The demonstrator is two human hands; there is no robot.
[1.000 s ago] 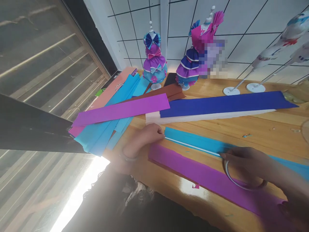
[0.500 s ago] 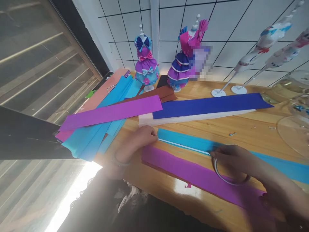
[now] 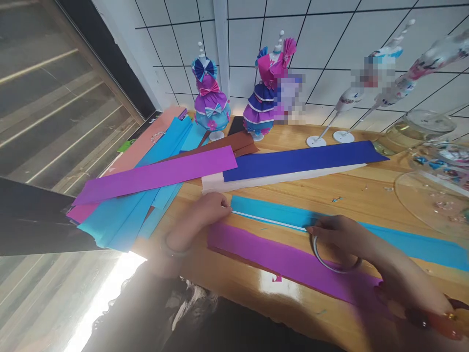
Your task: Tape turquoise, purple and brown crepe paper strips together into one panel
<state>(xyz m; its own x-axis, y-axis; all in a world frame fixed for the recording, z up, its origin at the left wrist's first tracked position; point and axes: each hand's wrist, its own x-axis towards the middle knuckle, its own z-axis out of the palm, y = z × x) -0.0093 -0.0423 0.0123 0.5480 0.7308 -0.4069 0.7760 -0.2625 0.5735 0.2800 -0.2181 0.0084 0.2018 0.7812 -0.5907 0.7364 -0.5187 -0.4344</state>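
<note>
My left hand (image 3: 208, 208) pinches the left end of a long blue paper strip (image 3: 403, 240) and of the white tape (image 3: 271, 221) laid along its near edge. My right hand (image 3: 339, 237) holds a ring-shaped tape roll (image 3: 331, 264), fingers curled over it, pressing the tape onto the strip. Just in front lies a purple paper strip (image 3: 278, 256) on the wooden table (image 3: 351, 193).
Purple (image 3: 154, 176), blue, brown, dark blue (image 3: 300, 159) and white paper strips lie further back and to the left, some overhanging the table edge. Two small dress mannequins (image 3: 208, 95), two tilted stands (image 3: 322, 139) and a glass bowl (image 3: 428, 190) stand by the tiled wall.
The view has shifted, so everything sits further left in the frame. Both hands keep their grip on the strip end and on the tape roll.
</note>
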